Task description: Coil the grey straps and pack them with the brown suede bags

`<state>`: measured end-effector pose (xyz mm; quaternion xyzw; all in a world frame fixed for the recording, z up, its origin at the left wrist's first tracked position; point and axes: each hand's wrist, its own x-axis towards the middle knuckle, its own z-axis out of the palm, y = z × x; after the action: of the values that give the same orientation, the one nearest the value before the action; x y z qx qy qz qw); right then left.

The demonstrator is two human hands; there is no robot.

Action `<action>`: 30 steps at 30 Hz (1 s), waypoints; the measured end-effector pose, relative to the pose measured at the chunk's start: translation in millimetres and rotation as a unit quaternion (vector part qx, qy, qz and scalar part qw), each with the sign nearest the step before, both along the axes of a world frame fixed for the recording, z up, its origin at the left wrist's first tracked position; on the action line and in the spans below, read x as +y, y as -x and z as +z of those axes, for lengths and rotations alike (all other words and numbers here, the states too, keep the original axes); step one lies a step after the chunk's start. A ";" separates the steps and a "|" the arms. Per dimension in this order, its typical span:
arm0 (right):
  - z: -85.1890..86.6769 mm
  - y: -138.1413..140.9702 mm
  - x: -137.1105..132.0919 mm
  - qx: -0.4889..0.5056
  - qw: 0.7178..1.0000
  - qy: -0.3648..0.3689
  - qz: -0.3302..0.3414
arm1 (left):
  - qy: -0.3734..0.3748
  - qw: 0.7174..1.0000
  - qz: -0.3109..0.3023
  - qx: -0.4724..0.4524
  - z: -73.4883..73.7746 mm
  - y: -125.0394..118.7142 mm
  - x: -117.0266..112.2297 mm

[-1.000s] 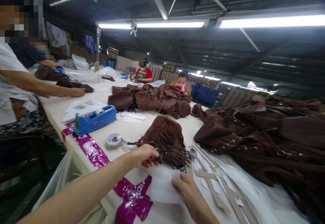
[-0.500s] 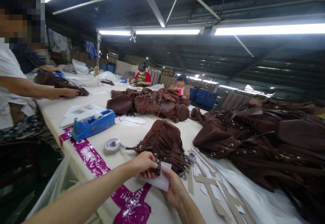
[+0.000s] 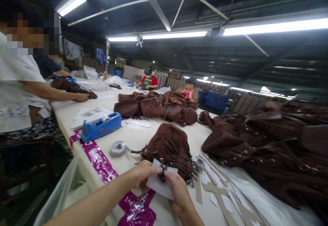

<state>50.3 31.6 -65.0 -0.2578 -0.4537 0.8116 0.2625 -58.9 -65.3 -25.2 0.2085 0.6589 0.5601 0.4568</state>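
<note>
A brown fringed bag (image 3: 167, 142) lies on the table in front of me, metal eyelets along its near edge. Between my hands is a thin white sheet (image 3: 161, 187), with the bag's dark brown drawstring end (image 3: 162, 174) lying on it. My left hand (image 3: 143, 173) pinches the sheet's left side, its thumb on the drawstring end. From the right, my right hand (image 3: 177, 187) grips the sheet, with its thumb also at the drawstring end. Fingers behind the sheet are mostly hidden.
A blue tape dispenser (image 3: 101, 127) and a grey roll (image 3: 118, 148) lie to the left. Brown bags (image 3: 153, 106) stretch behind, with a large heap (image 3: 261, 144) at right. Cardboard strips (image 3: 217, 188) lie nearer. A co-worker's arm (image 3: 56, 91) reaches in at left.
The white sheet has come up behind the drawstring end, and both thumbs now meet there. My right hand has closed in toward the left. The whole view has shifted slightly.
</note>
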 end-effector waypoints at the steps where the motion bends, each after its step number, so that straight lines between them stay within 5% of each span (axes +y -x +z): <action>1: 0.4 -1.1 -0.9 -0.002 1.000 -0.013 -0.002 | -0.016 1.000 0.014 -0.007 -2.1 -2.9 3.5; 5: 11.6 -10.9 -4.5 -0.002 0.999 -0.036 0.035 | -0.043 0.997 0.060 0.002 -4.2 -11.1 12.0; 11: 37.1 -30.4 -1.8 0.051 0.981 0.109 0.151 | -0.034 0.997 0.069 0.001 -0.4 -12.4 6.5; 16: 42.2 -40.4 7.2 0.028 0.975 0.084 0.202 | -0.035 0.998 0.055 -0.007 2.0 -12.1 2.4; 30: 10.7 -16.7 -1.9 -0.087 0.986 -0.108 0.095 | -0.084 0.990 0.066 0.087 -9.4 -12.3 3.3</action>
<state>67.1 29.7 -54.3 -0.2532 -0.5825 0.7534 0.1700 -46.6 -62.0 -34.7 0.2502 0.6593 0.6219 0.3405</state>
